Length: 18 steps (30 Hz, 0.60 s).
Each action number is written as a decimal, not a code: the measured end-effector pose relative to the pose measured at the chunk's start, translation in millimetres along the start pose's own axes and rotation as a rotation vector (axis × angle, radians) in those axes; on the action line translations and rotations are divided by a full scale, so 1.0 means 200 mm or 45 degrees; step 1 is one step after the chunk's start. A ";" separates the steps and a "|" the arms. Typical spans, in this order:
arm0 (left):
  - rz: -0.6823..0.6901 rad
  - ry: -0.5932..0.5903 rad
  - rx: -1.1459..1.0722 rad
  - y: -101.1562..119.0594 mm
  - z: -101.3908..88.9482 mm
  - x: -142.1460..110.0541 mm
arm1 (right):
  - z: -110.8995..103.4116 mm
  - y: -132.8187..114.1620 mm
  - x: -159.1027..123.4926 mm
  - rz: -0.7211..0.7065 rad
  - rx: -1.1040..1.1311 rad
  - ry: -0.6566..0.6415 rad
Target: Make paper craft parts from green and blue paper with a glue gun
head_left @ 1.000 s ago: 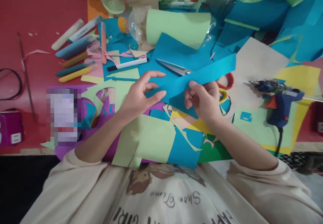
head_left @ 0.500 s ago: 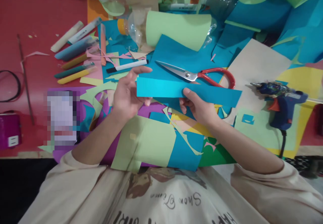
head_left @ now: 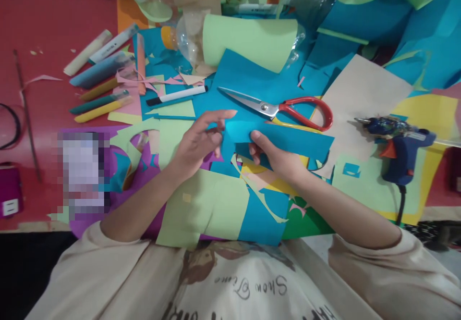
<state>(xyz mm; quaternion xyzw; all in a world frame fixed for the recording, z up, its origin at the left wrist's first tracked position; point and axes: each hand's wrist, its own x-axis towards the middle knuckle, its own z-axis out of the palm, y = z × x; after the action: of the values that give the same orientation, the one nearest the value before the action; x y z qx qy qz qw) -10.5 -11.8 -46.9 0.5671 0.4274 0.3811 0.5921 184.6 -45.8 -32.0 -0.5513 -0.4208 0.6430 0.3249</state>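
In the head view my right hand [head_left: 275, 154] pinches a blue paper strip [head_left: 295, 140], thumb on top and fingers curled beneath. The strip's left end bends downward beside my left hand [head_left: 201, 140]. That hand is open, its index finger reaching over the bent end and the other fingers loosely curled; whether they touch the paper is hard to tell. Just beyond the strip lie red-handled scissors [head_left: 264, 107] on a blue sheet [head_left: 230, 77]. Pale green paper [head_left: 209, 204] lies below my hands.
A clear bottle wrapped in green paper [head_left: 250, 41] lies at the back. Several markers [head_left: 101, 70] are at the left, near a blurred phone-like object [head_left: 82, 171]. A blue glue gun [head_left: 405, 156] rests at the right. Paper scraps [head_left: 259, 195] litter the table.
My left hand has moved right, to the strip's left end, which has gone from flat to bent down. My right hand keeps its pinch and has shifted slightly left.
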 end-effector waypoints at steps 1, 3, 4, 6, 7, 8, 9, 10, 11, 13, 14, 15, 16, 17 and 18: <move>-0.034 -0.039 -0.065 0.00 0.00 0.00 | 0.00 0.00 0.00 -0.015 0.000 -0.020; -0.104 -0.115 -0.185 0.01 0.01 0.00 | 0.00 -0.01 0.00 -0.065 -0.002 -0.066; -0.130 -0.118 -0.192 0.02 0.01 0.00 | 0.00 -0.01 0.00 -0.085 -0.005 -0.086; -0.141 -0.127 -0.193 0.02 0.02 0.00 | 0.01 0.00 0.00 -0.095 -0.004 -0.111; -0.128 -0.141 -0.203 0.02 0.02 0.00 | 0.01 0.00 0.00 -0.091 -0.001 -0.109; -0.108 -0.160 -0.216 0.03 0.02 0.00 | 0.01 0.00 0.00 -0.089 -0.001 -0.105; -0.087 -0.185 -0.220 0.03 0.02 -0.01 | 0.01 0.00 0.00 -0.090 -0.005 -0.097; -0.067 -0.203 -0.209 0.03 0.01 -0.01 | 0.01 0.00 0.01 -0.095 -0.015 -0.093; -0.048 -0.230 -0.185 0.02 0.01 -0.01 | 0.01 0.00 0.01 -0.102 -0.030 -0.090; -0.002 -0.275 -0.108 0.02 0.01 -0.01 | 0.01 0.00 0.01 -0.126 -0.075 -0.074; 0.026 -0.282 -0.060 0.01 0.01 0.00 | 0.01 0.00 0.02 -0.140 -0.107 -0.064; 0.058 -0.275 -0.010 0.00 0.01 -0.01 | 0.01 0.00 0.02 -0.158 -0.140 -0.054; 0.092 -0.256 0.039 -0.01 0.01 -0.01 | 0.01 0.00 0.02 -0.173 -0.171 -0.045; 0.127 -0.230 0.081 -0.02 0.01 -0.01 | 0.01 0.00 0.02 -0.182 -0.197 -0.038; 0.161 -0.202 0.111 -0.03 0.01 -0.01 | 0.01 0.00 0.02 -0.183 -0.217 -0.040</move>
<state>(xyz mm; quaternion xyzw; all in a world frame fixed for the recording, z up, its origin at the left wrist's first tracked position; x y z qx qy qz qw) -9.4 -14.4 -51.8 0.6465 0.3588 0.3525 0.5737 181.0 -42.4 -33.3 -0.5353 -0.5175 0.5883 0.3155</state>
